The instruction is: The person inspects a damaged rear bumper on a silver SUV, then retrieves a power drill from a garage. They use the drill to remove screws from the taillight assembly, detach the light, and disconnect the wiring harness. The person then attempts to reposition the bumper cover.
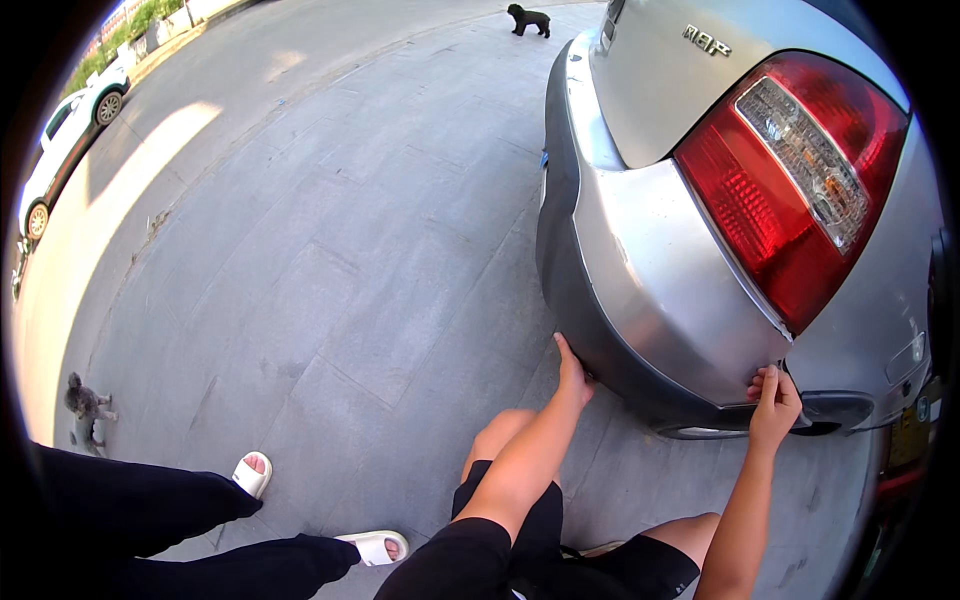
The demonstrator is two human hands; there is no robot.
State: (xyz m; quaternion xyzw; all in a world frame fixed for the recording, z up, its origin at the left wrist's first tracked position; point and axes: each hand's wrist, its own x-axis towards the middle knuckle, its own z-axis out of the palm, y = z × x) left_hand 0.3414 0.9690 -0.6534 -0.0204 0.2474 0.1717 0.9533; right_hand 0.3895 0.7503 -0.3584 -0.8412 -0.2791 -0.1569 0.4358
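Note:
A silver car's rear bumper point(660, 270), with a dark lower strip point(590, 310), curves out at the right, below a red and clear tail light point(790, 180). Against the lower strip, my left hand point(572, 372) has its thumb raised outside while its fingers are mostly hidden at the bumper's underside. My right hand point(774, 400) is closed at the bumper's side end, fingers curled over the edge beside the wheel arch, under the tail light's lower corner. A gap shows where the bumper meets the body there.
A person in dark trousers point(160, 500) and white slides point(378, 547) stands at my left. A small grey dog point(88, 405) is near them; a black dog point(528, 20) stands far off. A white car point(75, 130) is across the grey paving point(330, 270). My bent knees are below the bumper.

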